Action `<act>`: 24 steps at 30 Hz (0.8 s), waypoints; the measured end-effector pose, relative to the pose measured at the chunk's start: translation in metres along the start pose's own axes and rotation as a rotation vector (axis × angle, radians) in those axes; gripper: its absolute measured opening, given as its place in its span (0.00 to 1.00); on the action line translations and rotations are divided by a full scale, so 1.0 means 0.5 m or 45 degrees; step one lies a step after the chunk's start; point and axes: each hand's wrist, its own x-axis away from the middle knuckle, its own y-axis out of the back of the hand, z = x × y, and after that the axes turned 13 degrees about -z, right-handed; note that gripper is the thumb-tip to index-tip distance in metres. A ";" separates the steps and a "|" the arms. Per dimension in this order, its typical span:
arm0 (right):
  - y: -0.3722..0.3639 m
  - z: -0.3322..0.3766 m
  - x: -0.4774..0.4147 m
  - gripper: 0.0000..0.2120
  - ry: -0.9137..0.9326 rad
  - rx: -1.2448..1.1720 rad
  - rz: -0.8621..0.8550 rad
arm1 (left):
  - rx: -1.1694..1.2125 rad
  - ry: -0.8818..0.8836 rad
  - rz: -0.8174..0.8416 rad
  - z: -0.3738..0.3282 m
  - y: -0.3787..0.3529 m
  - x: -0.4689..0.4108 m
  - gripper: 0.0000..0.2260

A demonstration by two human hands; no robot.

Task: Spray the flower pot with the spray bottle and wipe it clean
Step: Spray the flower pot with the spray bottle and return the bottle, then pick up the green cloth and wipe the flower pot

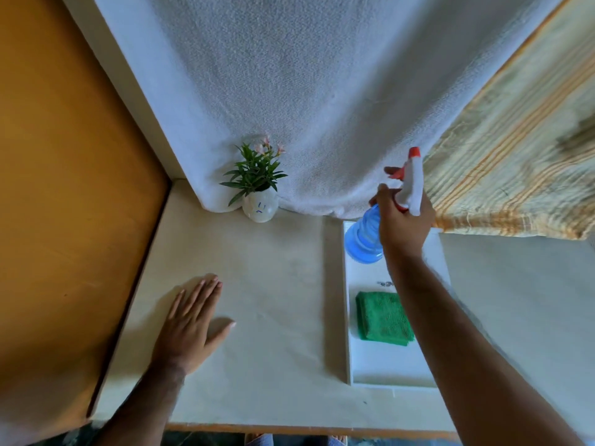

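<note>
A small white flower pot with blue marks and a green plant with pink blooms stands at the back of the table against the white cloth. My right hand grips a blue spray bottle with a white and red head, held in the air above the far end of a white tray, well right of the pot. A folded green cloth lies on the tray. My left hand rests flat on the table, fingers spread, holding nothing.
The cream table meets an orange panel on the left. A white textured cloth hangs behind, and a striped yellow curtain hangs at the right. The table's front edge runs along the bottom.
</note>
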 end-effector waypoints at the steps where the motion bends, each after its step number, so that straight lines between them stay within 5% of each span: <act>1: 0.008 -0.016 -0.014 0.11 0.021 0.015 -0.011 | 0.001 -0.002 0.009 -0.001 -0.001 0.000 0.39; 24: 0.052 -0.180 -0.030 0.17 -0.079 0.073 0.180 | -0.028 -0.020 0.092 -0.009 0.015 -0.011 0.40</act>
